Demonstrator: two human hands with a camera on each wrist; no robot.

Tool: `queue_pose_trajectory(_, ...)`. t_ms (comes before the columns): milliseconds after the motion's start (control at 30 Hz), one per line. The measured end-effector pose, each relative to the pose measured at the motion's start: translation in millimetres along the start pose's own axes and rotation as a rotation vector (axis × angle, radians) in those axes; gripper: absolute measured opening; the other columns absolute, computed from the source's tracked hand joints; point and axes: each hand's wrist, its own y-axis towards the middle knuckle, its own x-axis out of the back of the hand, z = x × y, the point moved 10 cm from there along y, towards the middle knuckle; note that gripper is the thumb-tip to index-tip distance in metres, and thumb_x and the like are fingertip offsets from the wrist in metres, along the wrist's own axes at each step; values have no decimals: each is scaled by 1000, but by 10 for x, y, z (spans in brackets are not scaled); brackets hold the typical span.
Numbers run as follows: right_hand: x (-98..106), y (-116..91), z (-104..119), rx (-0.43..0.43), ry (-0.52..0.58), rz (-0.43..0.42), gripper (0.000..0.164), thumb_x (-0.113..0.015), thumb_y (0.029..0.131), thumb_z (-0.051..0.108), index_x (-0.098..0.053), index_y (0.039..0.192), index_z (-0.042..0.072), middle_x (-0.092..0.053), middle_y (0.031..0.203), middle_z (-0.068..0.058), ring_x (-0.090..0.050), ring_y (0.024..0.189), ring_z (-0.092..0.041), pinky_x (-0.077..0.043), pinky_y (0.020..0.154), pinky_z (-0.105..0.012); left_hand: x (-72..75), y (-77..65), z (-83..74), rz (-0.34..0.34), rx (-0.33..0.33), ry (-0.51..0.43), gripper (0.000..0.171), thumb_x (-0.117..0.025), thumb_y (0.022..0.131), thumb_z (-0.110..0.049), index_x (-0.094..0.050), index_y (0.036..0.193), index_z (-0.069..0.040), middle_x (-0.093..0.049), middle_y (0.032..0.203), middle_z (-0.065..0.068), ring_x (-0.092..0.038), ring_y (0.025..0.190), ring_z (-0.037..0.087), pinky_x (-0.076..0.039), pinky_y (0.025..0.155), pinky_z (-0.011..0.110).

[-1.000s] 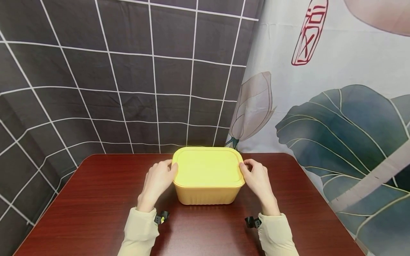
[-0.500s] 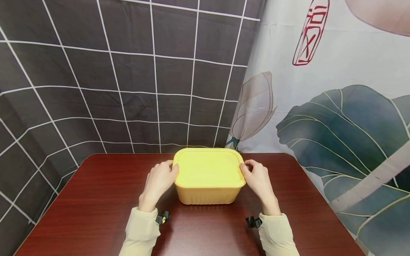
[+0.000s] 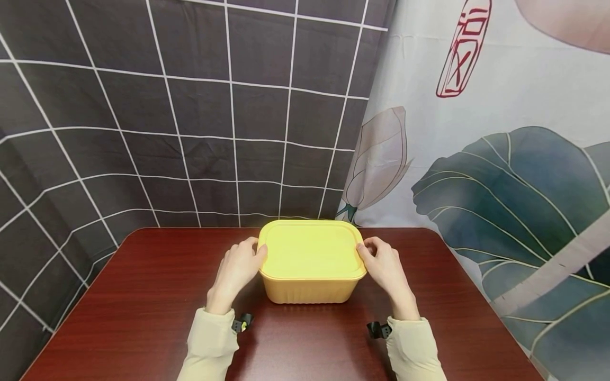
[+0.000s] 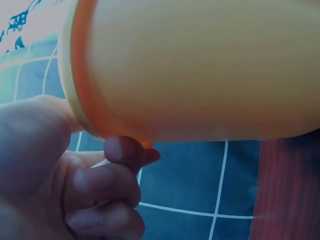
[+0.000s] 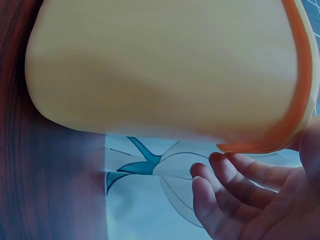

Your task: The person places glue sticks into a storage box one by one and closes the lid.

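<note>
A yellow plastic box (image 3: 310, 291) with rounded corners stands upright on the table, its brighter yellow lid (image 3: 311, 248) covering the top. At the lid's left end, my left hand (image 3: 238, 267) grips the edge, thumb on top. The left wrist view has its curled fingers (image 4: 107, 182) under the rim, beside the box's smooth wall (image 4: 200, 70). My right hand (image 3: 385, 267) pinches the opposite end the same way, thumb over the edge. Seen from the right wrist, its bent fingers (image 5: 240, 180) lie below the rim, near the box wall (image 5: 165, 65). The box's contents are hidden.
The dark red wooden table (image 3: 143, 296) has its far edge just behind the box. A dark gridded cloth (image 3: 190, 116) hangs behind it, and a pale cloth printed with lotus leaves (image 3: 514, 185) hangs on the right. Each wrist wears a small black device (image 3: 378, 330).
</note>
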Motion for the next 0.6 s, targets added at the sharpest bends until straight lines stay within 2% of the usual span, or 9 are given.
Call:
queue_pose_trajectory(433,-41,-35,-39,11,25,27,33,-55,100,33,-64,113,4,-62,91,-9,-57,77,-23,-48,66,-33,-14,-38,88,13,-7,-55,45,-50,98,-42,-61,128,-9,-69,98,6,-63,85,23,-51,75,44)
queue_pose_trajectory(600,-48,-61,-71,24,26,36,45,-49,101,45,-62,120,6,-66,106,-12,-61,91,-26,-51,78,-41,8,-61,143,9,-17,-59,51,-48,98,-51,-60,129,-12,-69,107,8,-64,95,25,-50,82,47)
